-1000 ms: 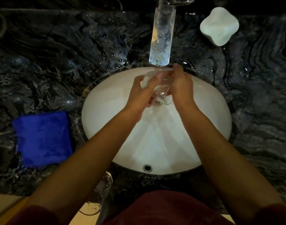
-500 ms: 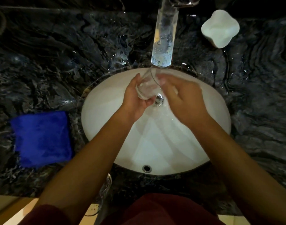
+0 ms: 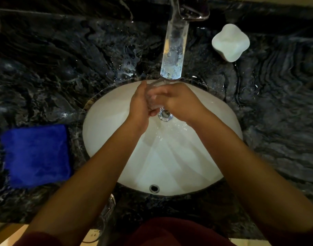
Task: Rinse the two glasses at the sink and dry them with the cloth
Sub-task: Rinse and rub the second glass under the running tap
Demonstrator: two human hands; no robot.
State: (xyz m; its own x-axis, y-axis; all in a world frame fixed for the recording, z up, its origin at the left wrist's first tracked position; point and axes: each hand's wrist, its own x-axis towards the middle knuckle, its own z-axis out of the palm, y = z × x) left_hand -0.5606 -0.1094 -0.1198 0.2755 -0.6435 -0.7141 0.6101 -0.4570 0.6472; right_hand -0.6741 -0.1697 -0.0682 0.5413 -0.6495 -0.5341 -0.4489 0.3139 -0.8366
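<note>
A clear glass is held upright under the running tap, over the white sink. My left hand wraps around its left side. My right hand reaches over it, with its fingers at the glass's rim and inside; how far in they go is blurred. Water spills from the glass onto the drain. A second clear glass stands on the counter's front edge, mostly hidden behind my left forearm. The folded blue cloth lies on the counter left of the sink.
The dark marbled counter surrounds the sink and is wet around the tap. A white rounded soap holder sits at the back right. The overflow hole is in the sink's near wall.
The glass has turned from tilted sideways to upright under the stream. My right hand has shifted from the glass's side to over its rim. The view has moved slightly.
</note>
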